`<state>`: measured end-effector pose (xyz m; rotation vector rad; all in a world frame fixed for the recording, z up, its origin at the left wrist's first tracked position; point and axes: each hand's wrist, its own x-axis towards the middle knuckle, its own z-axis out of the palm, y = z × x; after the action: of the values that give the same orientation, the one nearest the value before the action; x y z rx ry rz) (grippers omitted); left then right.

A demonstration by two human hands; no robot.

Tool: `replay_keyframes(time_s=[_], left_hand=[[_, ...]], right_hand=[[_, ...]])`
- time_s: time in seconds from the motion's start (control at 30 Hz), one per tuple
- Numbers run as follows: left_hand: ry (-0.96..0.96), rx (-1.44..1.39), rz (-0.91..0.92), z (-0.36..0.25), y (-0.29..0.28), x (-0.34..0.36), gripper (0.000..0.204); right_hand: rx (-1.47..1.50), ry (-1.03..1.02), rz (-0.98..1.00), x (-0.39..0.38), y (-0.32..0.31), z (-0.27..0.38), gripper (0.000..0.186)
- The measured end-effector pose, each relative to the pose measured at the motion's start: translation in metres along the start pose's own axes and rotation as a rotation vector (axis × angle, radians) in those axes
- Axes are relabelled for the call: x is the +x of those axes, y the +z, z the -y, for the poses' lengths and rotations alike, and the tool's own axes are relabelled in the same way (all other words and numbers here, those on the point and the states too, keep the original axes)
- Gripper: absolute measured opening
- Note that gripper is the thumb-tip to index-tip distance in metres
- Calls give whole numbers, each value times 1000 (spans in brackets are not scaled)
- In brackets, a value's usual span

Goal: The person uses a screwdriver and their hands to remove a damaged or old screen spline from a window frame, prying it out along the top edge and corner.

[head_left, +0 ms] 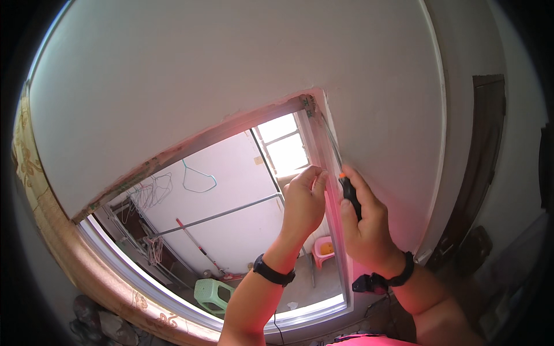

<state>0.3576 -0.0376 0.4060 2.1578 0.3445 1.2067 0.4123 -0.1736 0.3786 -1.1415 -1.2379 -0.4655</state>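
Observation:
My right hand [369, 222] is closed round the black handle of a screwdriver [350, 196] with an orange collar. Its long metal shaft points up and slightly left along the right side of the doorway, and the tip lies near the upper right corner of the frame [311, 104]. Just left of it, my left hand [306, 199] is raised with fingers curled and pinched against the frame's right jamb [330, 190]. Whatever those fingers hold, if anything, is hidden. Bare, rough patches show along the top edge of the opening. Both wrists wear black bands.
Through the opening are a grey rail [219, 214], hangers [199, 177], a green stool [212, 295], a pink chair [323, 249] and a bright window [285, 147]. A patterned tan curtain [63, 236] hangs left. A dark door [476, 167] stands at the right.

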Motion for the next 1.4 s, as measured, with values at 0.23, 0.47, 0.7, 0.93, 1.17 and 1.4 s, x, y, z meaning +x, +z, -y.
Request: replay_keyframes(time_s=[0.23,0.47,0.7,0.93,1.17,1.4], left_hand=[[-1,-16,-21,0,3,-1,24],[-8,-27,2,1,1,1,22],[-22,-53,-11,-2,0,0,23],[-79,-50,38,-3,1,1,25],[-47,-72,4,-4,1,-1,25],[-17,-64,26,3,-2,1,25]], right_hand=[[-8,-68,-39,-7,1,-4,48],[19,-40,-30,20,-5,2,47],[93,31,9,24,-13,2,46],[87,83,-17,-9,-11,-3,44],[104,118,1,-15,-9,-2,43],[84,16,-28,22,-8,-1,42]])
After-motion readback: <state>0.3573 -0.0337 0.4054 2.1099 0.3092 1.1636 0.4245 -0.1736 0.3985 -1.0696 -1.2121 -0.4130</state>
